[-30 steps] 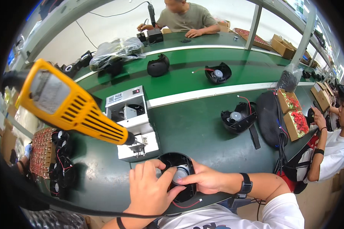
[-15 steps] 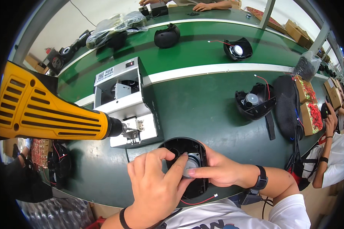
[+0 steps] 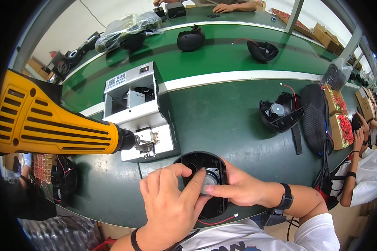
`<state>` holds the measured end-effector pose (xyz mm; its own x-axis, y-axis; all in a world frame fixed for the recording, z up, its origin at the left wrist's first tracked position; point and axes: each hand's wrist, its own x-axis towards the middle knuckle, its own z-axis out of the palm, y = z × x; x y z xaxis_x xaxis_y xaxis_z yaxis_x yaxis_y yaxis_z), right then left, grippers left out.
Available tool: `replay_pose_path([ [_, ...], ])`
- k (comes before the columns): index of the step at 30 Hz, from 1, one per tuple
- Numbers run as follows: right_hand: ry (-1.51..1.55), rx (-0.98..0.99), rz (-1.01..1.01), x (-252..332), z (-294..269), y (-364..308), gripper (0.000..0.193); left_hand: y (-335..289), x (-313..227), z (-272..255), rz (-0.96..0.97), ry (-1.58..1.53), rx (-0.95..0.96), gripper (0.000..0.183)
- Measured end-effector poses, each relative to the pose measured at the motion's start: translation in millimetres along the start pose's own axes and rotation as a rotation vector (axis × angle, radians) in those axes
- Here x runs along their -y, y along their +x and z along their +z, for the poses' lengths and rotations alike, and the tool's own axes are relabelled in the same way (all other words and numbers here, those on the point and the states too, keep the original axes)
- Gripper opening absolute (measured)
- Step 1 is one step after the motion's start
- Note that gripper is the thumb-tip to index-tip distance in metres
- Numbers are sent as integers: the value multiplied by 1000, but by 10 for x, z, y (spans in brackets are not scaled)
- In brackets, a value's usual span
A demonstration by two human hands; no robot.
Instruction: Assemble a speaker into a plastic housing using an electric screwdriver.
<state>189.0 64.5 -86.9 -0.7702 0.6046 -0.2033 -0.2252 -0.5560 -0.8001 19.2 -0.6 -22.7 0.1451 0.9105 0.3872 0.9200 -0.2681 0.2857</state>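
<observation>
At the far left, a yellow power tool with dark vent slots points its black nose rightward over the green worktop. Below it, a tray of red parts lies beside several black speaker pieces. Further right stands a white metal machine, the tool's tip over its front end; behind it, clear plastic wrap covers dark shells.

The left hand is partly curled, its index finger reaching into a round black housing and touching the grey speaker there; whether it grips the speaker cannot be told. The housing is near the worktop's front edge, just before the person. The right hand is closed around the housing's right side, thumb laid on the speaker. A red wire with a white plug trails below.

To the right, another black housing holds a speaker, beside a black mesh case. Beyond sit cardboard boxes of red parts, near a co-worker in white.
</observation>
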Motion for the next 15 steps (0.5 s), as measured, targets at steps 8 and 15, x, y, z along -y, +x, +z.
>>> replay_pose_path([
  [8, 27, -4, -13, -18, 19, 8, 60, -2, 6, -2, -4, -9, 1, 51],
  [15, 31, -20, -16, -41, 29, -1, 60, -6, -8, 21, -20, 0, -12, 50],
])
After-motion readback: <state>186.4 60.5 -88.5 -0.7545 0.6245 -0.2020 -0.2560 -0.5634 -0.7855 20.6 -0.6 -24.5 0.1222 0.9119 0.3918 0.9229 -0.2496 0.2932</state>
